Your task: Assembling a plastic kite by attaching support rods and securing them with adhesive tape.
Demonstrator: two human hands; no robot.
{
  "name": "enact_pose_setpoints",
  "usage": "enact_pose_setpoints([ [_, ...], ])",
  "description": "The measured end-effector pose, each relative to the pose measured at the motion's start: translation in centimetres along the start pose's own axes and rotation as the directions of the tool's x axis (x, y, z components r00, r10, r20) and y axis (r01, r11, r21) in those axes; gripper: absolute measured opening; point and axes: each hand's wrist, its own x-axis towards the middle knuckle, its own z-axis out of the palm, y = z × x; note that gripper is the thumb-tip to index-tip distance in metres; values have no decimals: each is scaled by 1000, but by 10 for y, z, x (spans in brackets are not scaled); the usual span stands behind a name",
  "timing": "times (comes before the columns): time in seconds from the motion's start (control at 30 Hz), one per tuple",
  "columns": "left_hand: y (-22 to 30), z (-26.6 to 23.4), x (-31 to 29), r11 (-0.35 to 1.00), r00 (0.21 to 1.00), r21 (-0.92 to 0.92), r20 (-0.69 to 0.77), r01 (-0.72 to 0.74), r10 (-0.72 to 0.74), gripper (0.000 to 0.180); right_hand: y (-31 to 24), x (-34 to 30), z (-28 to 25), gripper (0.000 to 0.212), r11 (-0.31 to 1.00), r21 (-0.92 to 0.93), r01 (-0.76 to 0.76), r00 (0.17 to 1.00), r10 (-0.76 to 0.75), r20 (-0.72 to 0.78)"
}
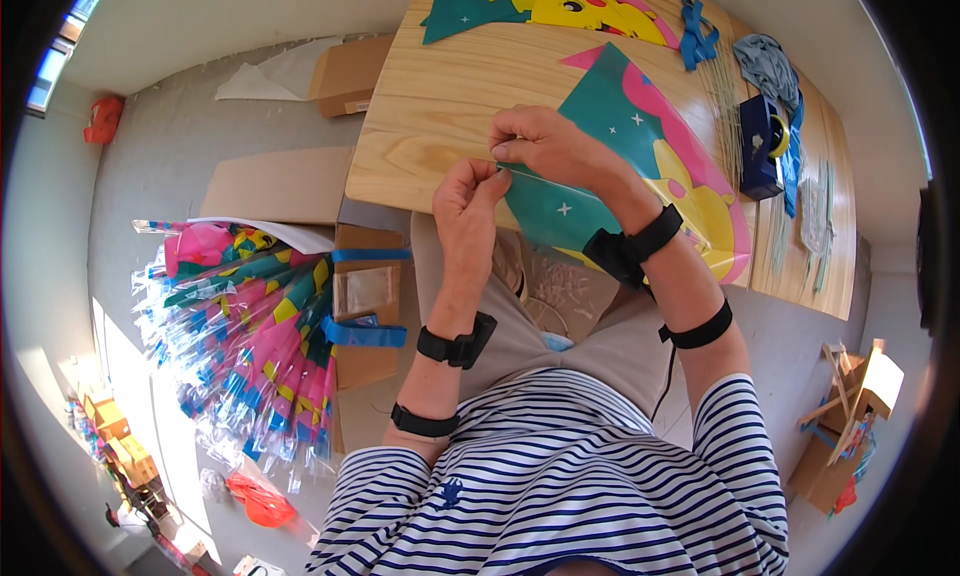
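Two bare hands of yours come close together at twelve o'clock: your left hand (464, 208) and right hand (553, 148) each pinch the corner of the teal printed sheet (622, 126). That sheet spreads toward two o'clock, partly on the wooden bench (430, 126), partly over its near edge. You have another printed sheet (565, 6) near twelve, a navy tape dispenser (757, 166) at two, and a plastic-wrapped bundle (260, 336) at nine.

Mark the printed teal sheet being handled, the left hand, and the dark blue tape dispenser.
Printed teal sheet (542, 206): head view, teal area beside a white star.
Left hand (466, 204): head view, middle of the hand.
Dark blue tape dispenser (757, 164): head view, its body.
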Motion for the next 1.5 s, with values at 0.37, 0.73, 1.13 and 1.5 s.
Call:
enact_pose_setpoints([
  [0.37,2,-7,5,997,999,64,10,-42,42,11,0,-3,8,17,998,-61,14,997,-19,-78],
  [0.73,53,-3,16,995,879,34,472,-96,69,32,-78,-55,-18,5,915,-114,388,911,-399,-107],
  [1.13,91,73,-1,969,640,58,760,-240,114,31,-113,-140,-62,2,921,-123,370,873,-390,-292],
  [1.5,106,134,-21,953,684,-54,685,-298,252,12,-132,-227,-26,25,781,-624,25,540,-536,-649],
])
